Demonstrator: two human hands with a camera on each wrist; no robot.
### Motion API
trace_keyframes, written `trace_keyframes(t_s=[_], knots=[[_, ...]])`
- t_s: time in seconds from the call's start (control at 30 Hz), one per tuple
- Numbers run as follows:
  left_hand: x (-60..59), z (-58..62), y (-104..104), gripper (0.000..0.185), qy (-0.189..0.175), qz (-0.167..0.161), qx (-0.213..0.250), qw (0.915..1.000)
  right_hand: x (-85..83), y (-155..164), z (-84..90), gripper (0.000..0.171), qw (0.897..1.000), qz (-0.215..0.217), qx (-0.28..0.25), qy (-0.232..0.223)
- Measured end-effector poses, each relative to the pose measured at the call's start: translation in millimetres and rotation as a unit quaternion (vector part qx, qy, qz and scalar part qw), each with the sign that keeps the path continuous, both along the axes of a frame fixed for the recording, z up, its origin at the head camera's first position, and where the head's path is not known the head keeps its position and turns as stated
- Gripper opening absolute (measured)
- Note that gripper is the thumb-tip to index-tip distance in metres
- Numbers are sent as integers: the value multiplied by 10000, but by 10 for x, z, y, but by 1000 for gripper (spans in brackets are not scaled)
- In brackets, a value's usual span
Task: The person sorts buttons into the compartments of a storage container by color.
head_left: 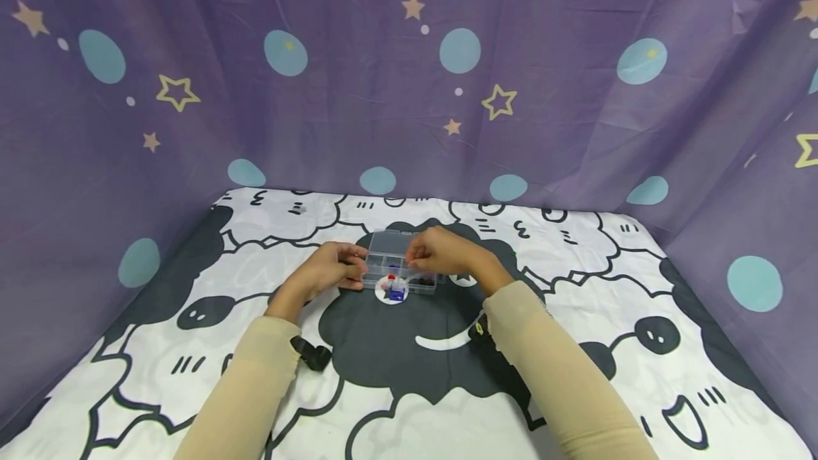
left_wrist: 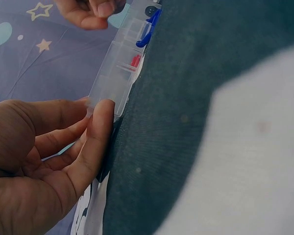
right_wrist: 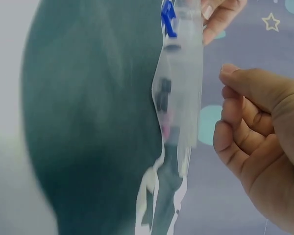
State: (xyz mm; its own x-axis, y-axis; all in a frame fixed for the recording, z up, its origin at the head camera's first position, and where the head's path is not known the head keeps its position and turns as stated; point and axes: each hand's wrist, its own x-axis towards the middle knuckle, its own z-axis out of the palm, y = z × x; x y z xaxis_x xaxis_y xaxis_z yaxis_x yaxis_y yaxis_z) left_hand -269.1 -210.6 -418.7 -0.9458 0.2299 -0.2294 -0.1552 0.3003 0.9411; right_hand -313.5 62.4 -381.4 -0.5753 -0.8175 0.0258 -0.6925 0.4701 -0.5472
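A clear plastic compartment box [head_left: 375,280] lies on the cloth with its lid [head_left: 387,242] raised at the back. My left hand [head_left: 331,265] grips the box's left end, thumb on the near side in the left wrist view. Over the right compartments is my right hand [head_left: 439,250], fingers curled and thumb tip close to the index finger; I cannot tell whether something small is between them. A small blue plastic piece [head_left: 397,294] sits at the box's front side, near a red piece [left_wrist: 135,60]. Dark pieces [right_wrist: 164,93] and a pink one [right_wrist: 166,125] show through the right part.
The table is covered by a cloth [head_left: 441,417] printed with cartoon sheep. Behind it hangs a purple curtain [head_left: 383,133] with stars and dots. A black wrist camera [head_left: 311,353] is strapped to the left sleeve.
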Motion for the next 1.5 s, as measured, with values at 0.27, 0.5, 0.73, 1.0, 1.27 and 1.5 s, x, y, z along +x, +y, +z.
trace_keyframes(t_s=[0.27, 0.5, 0.73, 1.0, 1.27, 1.5], knots=[[-9, -6, -9, 46, 2, -46, 5, 10000, 5, 256, 10, 8, 9996, -42, 94, 263], [-7, -14, -4, 46, 15, -49, 22, 10000, 32, 495, -10, 7, 9991, -196, 248, 285], [9, 0, -1, 46, 31, -35, 70, 10000, 108, 755, 50, 7, 9982, -390, 403, 223], [-8, -16, -9, 46, 21, -57, 46, 10000, 167, 1062, 54, 5, 9971, -362, 389, 541], [-9, -21, -14, 45, 45, -38, 47, 10000, 174, 1390, -78, 5, 9973, -518, 435, 273], [-9, -26, -20, 45, 39, -42, 79, 10000, 184, 1651, -175, 4, 9970, -543, 542, -93]])
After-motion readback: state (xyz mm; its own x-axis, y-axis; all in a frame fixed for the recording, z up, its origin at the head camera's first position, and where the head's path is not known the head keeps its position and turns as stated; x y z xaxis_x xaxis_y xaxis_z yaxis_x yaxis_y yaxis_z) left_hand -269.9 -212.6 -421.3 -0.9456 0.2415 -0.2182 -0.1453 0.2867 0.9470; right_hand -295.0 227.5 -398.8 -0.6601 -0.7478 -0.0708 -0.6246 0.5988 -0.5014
